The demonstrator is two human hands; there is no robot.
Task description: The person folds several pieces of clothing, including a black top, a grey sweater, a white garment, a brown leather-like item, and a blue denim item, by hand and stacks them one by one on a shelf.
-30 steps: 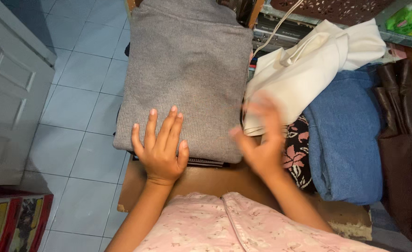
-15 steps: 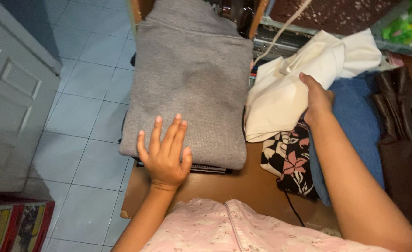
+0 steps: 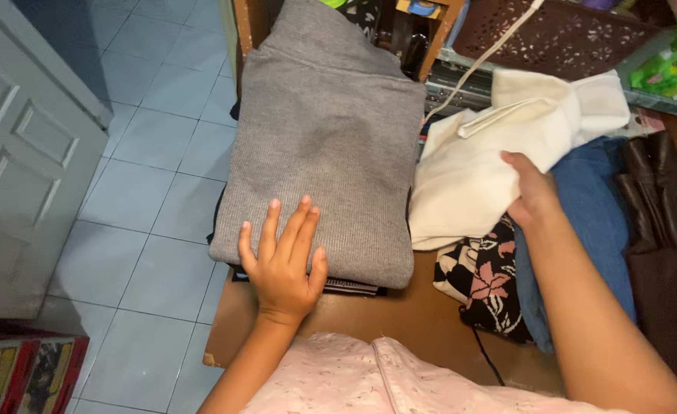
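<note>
Your folded grey ribbed knit sweater (image 3: 327,146) already lies flat and squared on the brown wooden counter (image 3: 399,314), on top of a dark striped garment (image 3: 350,287) of which only an edge shows. Your left hand (image 3: 283,261) rests open on its near edge, fingers spread. Your right hand (image 3: 534,192) closes on the crumpled cream cloth (image 3: 480,172) just beside it; that piece looks unfolded, as do the black floral fabric (image 3: 484,280) and blue denim (image 3: 591,222) beneath. Your right fingertips are buried in the cream cloth, so you cannot tell how firmly it is pinched. The brown bag (image 3: 664,207) is cut off at the frame.
</note>
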